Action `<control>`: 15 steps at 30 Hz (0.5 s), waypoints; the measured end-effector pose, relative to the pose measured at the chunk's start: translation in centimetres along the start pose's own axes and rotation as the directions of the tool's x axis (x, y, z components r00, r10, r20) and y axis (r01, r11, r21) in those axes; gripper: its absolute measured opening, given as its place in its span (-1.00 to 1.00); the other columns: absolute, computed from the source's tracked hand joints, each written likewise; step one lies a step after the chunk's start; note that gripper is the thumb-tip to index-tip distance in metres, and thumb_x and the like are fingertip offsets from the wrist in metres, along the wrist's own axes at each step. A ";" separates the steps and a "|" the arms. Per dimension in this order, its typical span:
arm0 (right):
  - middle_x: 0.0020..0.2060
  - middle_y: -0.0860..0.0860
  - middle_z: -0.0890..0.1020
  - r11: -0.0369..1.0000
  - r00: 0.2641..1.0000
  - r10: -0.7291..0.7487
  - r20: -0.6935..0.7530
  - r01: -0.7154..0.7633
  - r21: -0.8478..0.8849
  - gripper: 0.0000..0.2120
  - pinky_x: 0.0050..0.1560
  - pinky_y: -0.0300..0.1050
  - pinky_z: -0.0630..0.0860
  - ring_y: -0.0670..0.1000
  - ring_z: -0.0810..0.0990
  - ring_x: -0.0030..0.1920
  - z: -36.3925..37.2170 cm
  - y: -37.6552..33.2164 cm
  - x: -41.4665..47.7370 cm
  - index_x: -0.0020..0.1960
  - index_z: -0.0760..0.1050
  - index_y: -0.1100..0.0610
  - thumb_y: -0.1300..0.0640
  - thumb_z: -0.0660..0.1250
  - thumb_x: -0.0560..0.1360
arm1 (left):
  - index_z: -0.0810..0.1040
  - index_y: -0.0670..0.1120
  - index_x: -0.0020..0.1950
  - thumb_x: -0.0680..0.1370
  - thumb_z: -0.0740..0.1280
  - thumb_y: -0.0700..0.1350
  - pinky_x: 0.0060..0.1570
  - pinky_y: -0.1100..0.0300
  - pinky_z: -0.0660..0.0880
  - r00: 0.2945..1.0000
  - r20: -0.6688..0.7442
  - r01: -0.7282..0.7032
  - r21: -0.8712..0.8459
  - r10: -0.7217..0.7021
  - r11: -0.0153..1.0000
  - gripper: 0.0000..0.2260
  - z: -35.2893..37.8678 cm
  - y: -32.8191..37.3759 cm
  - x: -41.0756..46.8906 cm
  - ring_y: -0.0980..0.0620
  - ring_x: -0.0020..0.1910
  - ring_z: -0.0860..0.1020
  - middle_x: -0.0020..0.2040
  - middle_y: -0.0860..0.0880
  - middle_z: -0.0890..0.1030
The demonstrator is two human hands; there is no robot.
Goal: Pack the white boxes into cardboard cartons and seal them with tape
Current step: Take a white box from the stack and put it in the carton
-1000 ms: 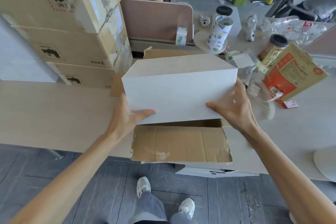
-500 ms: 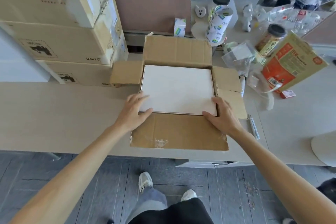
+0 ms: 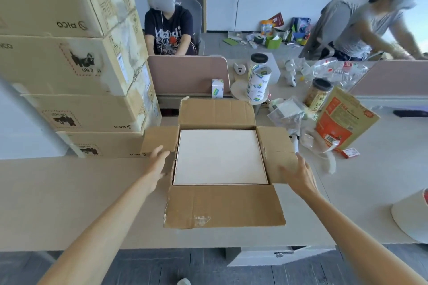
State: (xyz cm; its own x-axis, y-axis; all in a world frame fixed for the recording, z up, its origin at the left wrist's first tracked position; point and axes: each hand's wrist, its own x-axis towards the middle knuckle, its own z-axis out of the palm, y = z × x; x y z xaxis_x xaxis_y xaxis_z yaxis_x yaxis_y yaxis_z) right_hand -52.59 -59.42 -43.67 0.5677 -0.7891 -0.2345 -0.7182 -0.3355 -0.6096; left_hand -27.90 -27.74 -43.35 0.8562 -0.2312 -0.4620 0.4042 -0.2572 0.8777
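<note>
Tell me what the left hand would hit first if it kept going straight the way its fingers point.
The left hand points up and right toward the open cardboard carton. It would probably meet the carton's small brown left side flap first, just beyond its fingertips, though depth is hard to judge.

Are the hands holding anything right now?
No firm hold shows. The left hand reaches toward the carton's left flap; the right hand rests on the right flap.

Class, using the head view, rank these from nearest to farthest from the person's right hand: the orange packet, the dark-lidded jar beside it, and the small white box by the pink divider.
From the right hand:
1. Orange packet, upright, to its right.
2. Dark-lidded jar, behind the packet.
3. Small white box, far side of the carton, at the pink divider.
</note>
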 end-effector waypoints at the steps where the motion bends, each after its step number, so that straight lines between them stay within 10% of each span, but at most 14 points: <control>1: 0.35 0.17 0.42 0.997 0.998 0.065 0.021 -0.066 0.033 -0.21 0.20 0.22 0.47 0.25 0.48 0.25 -0.3 0.2 0.4 0.54 0.08 0.00 -0.25 0.35 0.47 | 0.17 0.18 0.53 0.61 0.26 -0.01 0.18 -0.02 0.39 1.000 0.012 0.026 -0.046 -0.025 0.999 -0.49 -0.2 0.5 0.8 -0.07 0.40 0.32 0.49 -0.02 0.28; 5: 0.31 0.20 0.47 0.981 0.988 0.154 -0.006 -0.152 0.122 -0.30 0.13 0.09 0.47 0.24 0.49 0.25 -1.0 -0.2 0.9 0.50 0.16 0.13 -0.20 0.30 0.53 | 0.13 0.19 0.52 0.56 0.31 -0.05 0.06 -0.01 0.47 0.985 -0.163 -0.003 -0.345 -0.057 0.939 -0.41 0.2 2.5 2.3 -0.12 0.22 0.47 0.42 -0.08 0.37; 9: 0.40 0.17 0.41 1.000 0.985 -0.015 -0.170 0.018 0.018 -0.33 0.17 0.16 0.47 0.25 0.47 0.30 -1.8 -2.6 0.4 0.53 0.14 0.07 -0.16 0.28 0.55 | 0.19 0.01 0.48 0.48 0.25 -0.12 0.17 -0.14 0.49 0.890 -0.402 -0.325 -0.232 0.214 0.917 -0.43 1.7 3.6 1.1 -0.06 0.00 0.48 0.07 -0.03 0.47; 15: 0.44 0.19 0.30 0.916 0.942 -0.311 -0.122 0.264 -0.301 -0.41 -0.07 0.08 0.49 0.27 0.52 0.19 -1.8 -5.8 -2.0 0.55 0.07 0.05 -0.14 0.15 0.62 | 0.24 -0.06 0.53 0.66 0.17 -0.04 0.11 0.28 0.42 0.925 0.229 -0.350 0.197 0.304 0.916 -0.57 4.1 4.6 -1.3 0.02 0.26 0.47 0.30 0.00 0.47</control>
State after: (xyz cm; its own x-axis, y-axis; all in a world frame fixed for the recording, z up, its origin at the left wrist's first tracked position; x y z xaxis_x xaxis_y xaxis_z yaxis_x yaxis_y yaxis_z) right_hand -50.30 -56.79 -38.32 0.7094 -0.7021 0.0611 -0.6296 -0.6704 -0.3927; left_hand -28.48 -32.50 -39.26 0.8412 -0.5065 -0.1896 0.0076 -0.3395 0.9406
